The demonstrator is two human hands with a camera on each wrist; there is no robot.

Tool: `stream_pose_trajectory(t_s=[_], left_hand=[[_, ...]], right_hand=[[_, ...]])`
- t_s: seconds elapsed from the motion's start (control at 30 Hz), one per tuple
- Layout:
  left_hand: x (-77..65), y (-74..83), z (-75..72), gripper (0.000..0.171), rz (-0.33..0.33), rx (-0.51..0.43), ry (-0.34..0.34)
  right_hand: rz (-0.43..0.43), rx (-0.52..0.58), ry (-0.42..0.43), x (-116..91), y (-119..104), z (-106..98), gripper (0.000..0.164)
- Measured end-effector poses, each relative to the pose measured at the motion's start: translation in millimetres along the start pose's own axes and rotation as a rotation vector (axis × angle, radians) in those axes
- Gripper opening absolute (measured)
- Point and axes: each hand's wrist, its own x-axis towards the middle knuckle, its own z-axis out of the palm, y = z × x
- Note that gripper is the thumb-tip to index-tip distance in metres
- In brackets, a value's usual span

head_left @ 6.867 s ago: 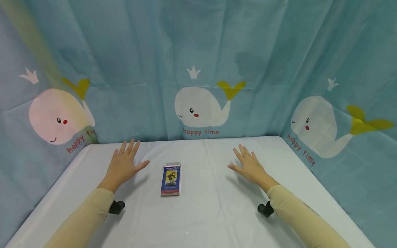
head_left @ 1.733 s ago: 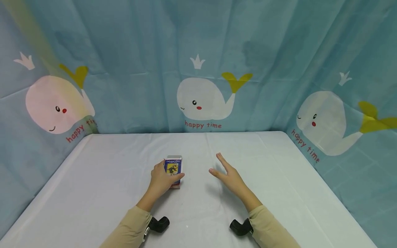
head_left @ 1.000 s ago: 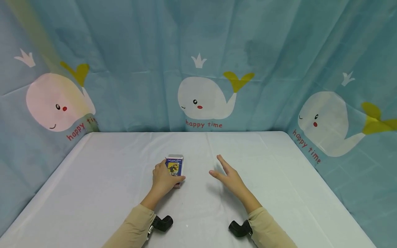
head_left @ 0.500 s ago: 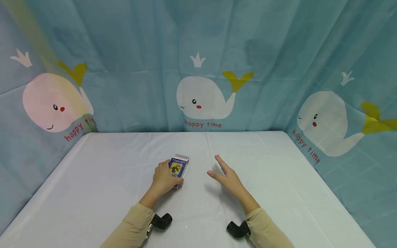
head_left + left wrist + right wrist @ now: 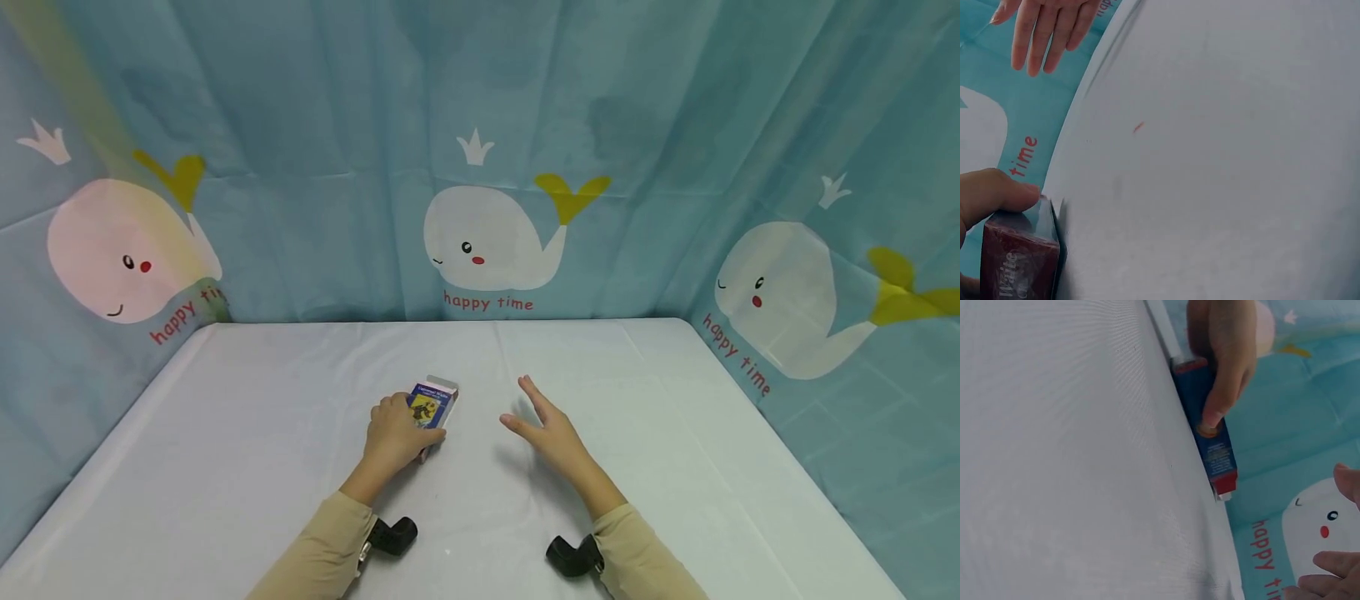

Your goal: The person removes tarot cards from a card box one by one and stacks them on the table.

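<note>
A blue tarot card box (image 5: 427, 406) with a yellow picture lies near the middle of the table, its far end angled to the right. My left hand (image 5: 393, 433) grips it across its width, thumb on the near right side and fingers on the left side, partly hidden. In the left wrist view the box's dark red end (image 5: 1019, 256) faces the camera under the thumb (image 5: 1007, 190). The right wrist view shows the box's blue side (image 5: 1216, 450) along the cloth. My right hand (image 5: 551, 433) hovers to the right, fingers extended, holding nothing.
A white cloth (image 5: 637, 433) covers the table. Blue curtains (image 5: 322, 242) with printed whales stand close behind its back edge and along both sides. Black wrist-worn camera mounts (image 5: 395, 536) stick out inward beneath both sleeves.
My left hand has come over from the left and taken hold of the tarot card box, which has since turned clockwise and shifted slightly right. My right hand has moved inward, then barely stirred.
</note>
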Motion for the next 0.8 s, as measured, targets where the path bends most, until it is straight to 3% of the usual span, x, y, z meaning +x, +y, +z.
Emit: stream_pose_trajectory(t_s=[0.43,0.8], left_hand=[[6.5,0.7,-8.9,0.081,0.084,0.02,-0.103],[18.2,2.3,-25.4,0.083,0.247,0.009,-0.226]], right_hand=[[-0.039,0.037,-0.003,0,-5,-1,0.08],[-0.079,0.073,0.066,2,-7,0,0.073]])
